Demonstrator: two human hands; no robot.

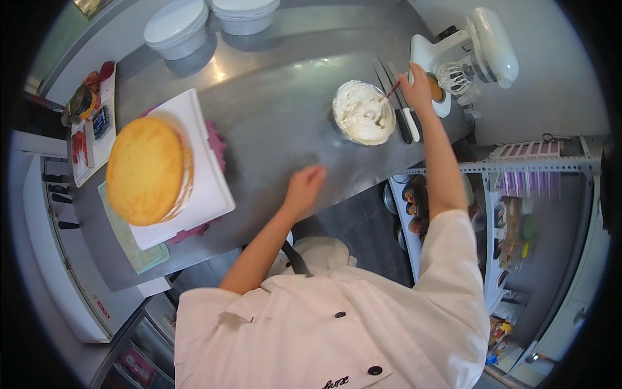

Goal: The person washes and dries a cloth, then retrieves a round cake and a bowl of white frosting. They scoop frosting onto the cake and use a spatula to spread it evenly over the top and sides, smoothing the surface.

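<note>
My left hand [306, 187] hovers blurred over the near table edge, with loosely curled fingers and nothing visible in it. On the right, my right hand [419, 90] reaches the red handle [392, 90] of a utensil standing in a metal bowl [338, 127] of white cream [362, 114]. Its thumb meets the handle's end; whether the fingers grip it is hidden. A round golden sponge cake [143, 170] sits on a white board [214, 194] at the left. Pink material [214, 146] shows under that board.
Two long knives [404, 124] lie between the bowl and a white stand mixer [491, 48] with a whisk [454, 78]. Lidded white tubs [177, 29] stand at the back of the steel table [277, 97]. A tray [80, 170] of fruit and a green cloth [146, 255] are left.
</note>
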